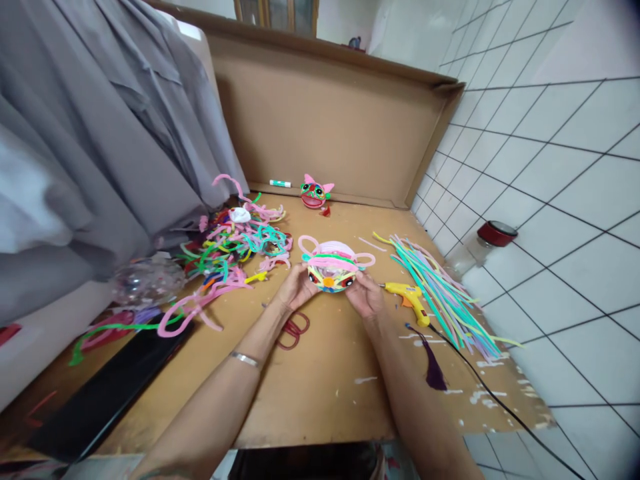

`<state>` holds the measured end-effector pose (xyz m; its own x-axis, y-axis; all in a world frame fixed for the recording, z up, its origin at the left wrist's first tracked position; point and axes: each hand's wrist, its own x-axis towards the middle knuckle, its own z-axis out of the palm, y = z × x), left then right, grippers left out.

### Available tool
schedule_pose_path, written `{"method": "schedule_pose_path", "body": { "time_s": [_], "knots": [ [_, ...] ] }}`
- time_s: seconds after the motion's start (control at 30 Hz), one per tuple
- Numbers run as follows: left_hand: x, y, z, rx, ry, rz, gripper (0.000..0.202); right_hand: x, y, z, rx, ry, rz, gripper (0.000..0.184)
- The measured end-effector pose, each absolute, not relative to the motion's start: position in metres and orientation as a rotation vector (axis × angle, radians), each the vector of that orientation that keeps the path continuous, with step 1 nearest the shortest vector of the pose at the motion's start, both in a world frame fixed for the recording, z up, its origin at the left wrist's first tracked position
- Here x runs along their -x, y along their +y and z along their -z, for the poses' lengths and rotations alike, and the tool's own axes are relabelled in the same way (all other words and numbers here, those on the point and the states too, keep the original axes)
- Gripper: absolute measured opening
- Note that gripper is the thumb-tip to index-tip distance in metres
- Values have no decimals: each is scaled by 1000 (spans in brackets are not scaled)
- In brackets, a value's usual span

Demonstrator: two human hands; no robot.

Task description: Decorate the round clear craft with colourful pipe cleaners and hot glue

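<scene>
Between my two hands is a small animal head made of pipe cleaners, with pink looped ears, a pink and green top, dark eyes and an orange nose. My left hand grips its left side, fingers closed round the edge. On the opposite side my right hand holds it in the same way. The head is raised a little over the middle of the wooden table. Just below my left wrist lie red-handled scissors, their blades partly hidden. A yellow glue gun rests to the right of my right hand.
Tangled pipe cleaners cover the left side; a bundle of straight ones lies right. A finished-looking animal head and a glue stick sit near the cardboard. A purple tassel, black cord and lidded jar are right.
</scene>
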<state>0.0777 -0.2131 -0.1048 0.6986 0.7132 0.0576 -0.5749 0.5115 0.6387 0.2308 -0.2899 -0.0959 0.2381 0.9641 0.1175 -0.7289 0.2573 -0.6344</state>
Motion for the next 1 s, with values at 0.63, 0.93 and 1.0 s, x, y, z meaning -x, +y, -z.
{"method": "schedule_pose_path", "body": {
  "time_s": [0.63, 0.93, 1.0],
  "knots": [
    [-75, -215, 96, -563, 310, -806, 25, -224, -290, 93, 492, -526, -1203, 24],
    [-76, -216, 96, -592, 301, -802, 38, -222, -287, 92, 540, -525, -1216, 32],
    [-75, -216, 95, -596, 309, -805, 38, -222, -288, 93, 539, -513, -1223, 33]
  ]
}}
